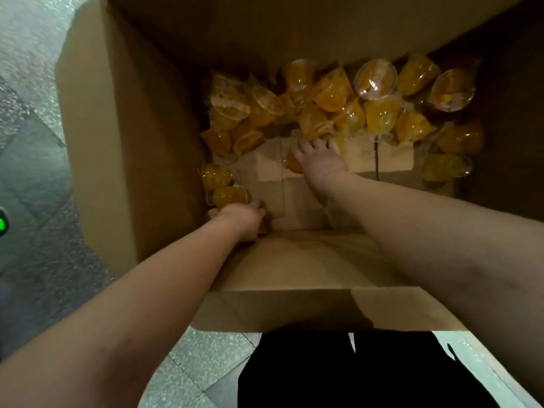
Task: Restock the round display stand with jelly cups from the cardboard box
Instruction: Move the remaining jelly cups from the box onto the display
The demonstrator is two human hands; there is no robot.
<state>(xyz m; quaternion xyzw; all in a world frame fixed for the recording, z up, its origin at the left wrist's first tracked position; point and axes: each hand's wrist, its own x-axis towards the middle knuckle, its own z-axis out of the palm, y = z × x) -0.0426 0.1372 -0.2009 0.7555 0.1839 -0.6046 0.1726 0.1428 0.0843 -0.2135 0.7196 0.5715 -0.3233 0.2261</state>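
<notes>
I look straight down into a deep cardboard box [132,136]. Several orange jelly cups [379,81] with clear lids lie in a loose heap along the far side and left wall of its bottom. My left hand [245,220] is down in the near left corner, fingers curled round a jelly cup [229,197] there. My right hand [319,160] reaches to the middle of the box floor and holds another orange jelly cup [293,163] under its palm, fingertips touching the heap. The round display stand is out of view.
The box's near flap [294,307] folds toward me over dark trousers [353,372]. Grey speckled floor tiles [35,148] surround the box on the left. A small green light [2,223] glows at the left edge.
</notes>
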